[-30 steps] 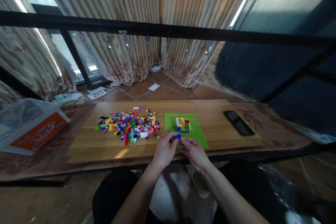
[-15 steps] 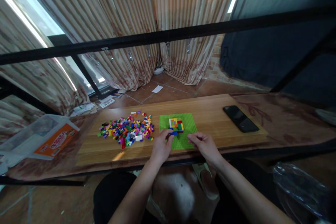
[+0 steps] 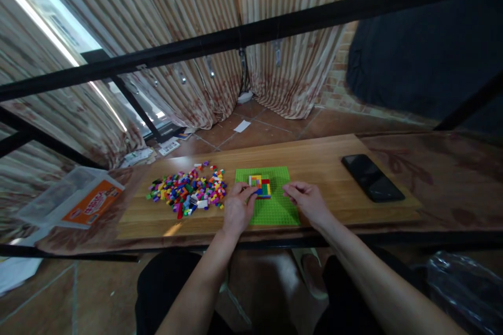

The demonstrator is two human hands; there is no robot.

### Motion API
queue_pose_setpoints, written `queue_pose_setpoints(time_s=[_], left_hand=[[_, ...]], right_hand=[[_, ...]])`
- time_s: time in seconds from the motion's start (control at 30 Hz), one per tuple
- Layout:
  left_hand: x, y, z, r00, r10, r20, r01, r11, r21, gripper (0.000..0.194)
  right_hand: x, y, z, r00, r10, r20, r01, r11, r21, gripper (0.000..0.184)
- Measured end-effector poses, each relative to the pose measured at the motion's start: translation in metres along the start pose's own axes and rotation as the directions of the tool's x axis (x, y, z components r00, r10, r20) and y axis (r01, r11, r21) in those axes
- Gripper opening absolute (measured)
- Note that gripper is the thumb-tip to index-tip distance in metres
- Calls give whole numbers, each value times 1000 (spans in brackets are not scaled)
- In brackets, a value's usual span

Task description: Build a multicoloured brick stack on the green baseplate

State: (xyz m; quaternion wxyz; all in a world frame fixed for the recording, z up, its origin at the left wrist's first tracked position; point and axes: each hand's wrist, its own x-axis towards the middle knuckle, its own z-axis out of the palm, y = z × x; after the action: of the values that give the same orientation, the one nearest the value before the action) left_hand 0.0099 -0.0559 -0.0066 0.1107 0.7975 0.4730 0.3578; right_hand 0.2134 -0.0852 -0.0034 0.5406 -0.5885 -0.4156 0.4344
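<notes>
A small block of multicoloured toy bricks (image 3: 265,182) stands on a green studded baseplate (image 3: 275,214). My left hand (image 3: 239,208) pinches a blue brick (image 3: 259,191) at the near left corner of that block. Its fingers partly hide the brick and the block's left side, so I cannot tell whether the brick is seated. To the right of the block, over the plate's right edge, my right hand (image 3: 309,202) is closed with thumb and fingertips together. Whatever is between those fingertips is too small to make out.
Loose bricks (image 3: 188,188) lie in a wide pile on the wooden board (image 3: 314,154), left of the plate. A black phone (image 3: 371,178) lies at the right. A clear plastic box (image 3: 70,193) with an orange label stands far left. A black bar (image 3: 220,42) crosses beyond the board.
My left hand has brought the blue brick from the block's near side to its near left corner. My right hand has risen slightly, still pinched. The whole view has shifted a little.
</notes>
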Motion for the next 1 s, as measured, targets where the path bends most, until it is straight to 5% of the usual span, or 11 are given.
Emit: queue_pose_setpoints(time_s=[0.17, 0.33, 0.57, 0.83, 1.0], left_hand=[[-2, 1, 1, 999, -41, -11, 40, 999, -32, 28], [-15, -7, 1, 979, -200, -31, 191, 962, -195, 45], [-11, -10, 4, 881, -473, 3, 439, 814, -380, 26], [7, 0, 9, 855, -511, 88, 513, 811, -282, 22], [7, 0, 12, 848, -518, 108, 527, 806, -271, 23]], right_hand=[[14, -4, 12, 991, -121, 60, 132, 965, -227, 35], [16, -5, 31, 991, -130, 36, 131, 863, -488, 43], [15, 5, 36, 995, -96, 3, 82, 836, -543, 60], [20, 8, 35, 999, -23, 47, 44, 857, -514, 72], [20, 9, 36, 997, -47, 63, 74, 824, -562, 62]])
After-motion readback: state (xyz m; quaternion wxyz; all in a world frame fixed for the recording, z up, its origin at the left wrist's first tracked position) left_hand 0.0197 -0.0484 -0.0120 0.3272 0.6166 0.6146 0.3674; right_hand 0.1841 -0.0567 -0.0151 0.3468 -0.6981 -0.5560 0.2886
